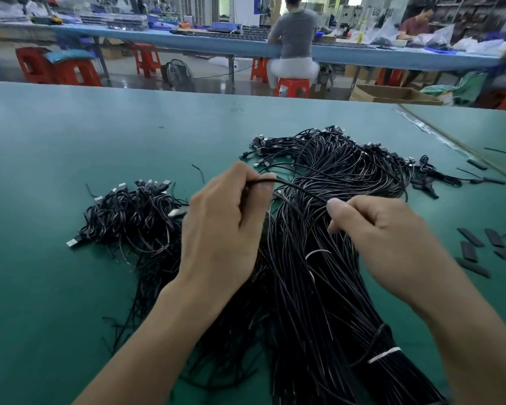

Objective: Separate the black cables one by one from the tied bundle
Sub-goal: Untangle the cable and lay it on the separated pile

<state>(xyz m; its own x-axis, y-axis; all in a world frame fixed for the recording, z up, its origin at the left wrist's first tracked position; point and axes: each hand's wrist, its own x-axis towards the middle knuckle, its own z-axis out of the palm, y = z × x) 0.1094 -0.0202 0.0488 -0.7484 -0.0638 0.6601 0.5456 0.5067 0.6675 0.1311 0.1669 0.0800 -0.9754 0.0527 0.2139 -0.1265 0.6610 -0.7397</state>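
Note:
A thick bundle of black cables (319,287) lies on the green table (56,287), bound by a white tie (384,355) near its lower end, with its plug ends fanned out at the far side. My left hand (225,226) pinches a single black cable (292,187) lifted above the bundle. My right hand (383,232) pinches the same cable a little further along, thumb and fingers curled. A smaller heap of separated cables (132,214) with USB plugs lies to the left of my left hand.
Short black sleeve pieces (471,249) are scattered at the right of the table. A table seam (456,147) runs diagonally at the far right. Beyond the table edge stand red stools (292,87), a floor fan, a cardboard box and a long workbench with people seated.

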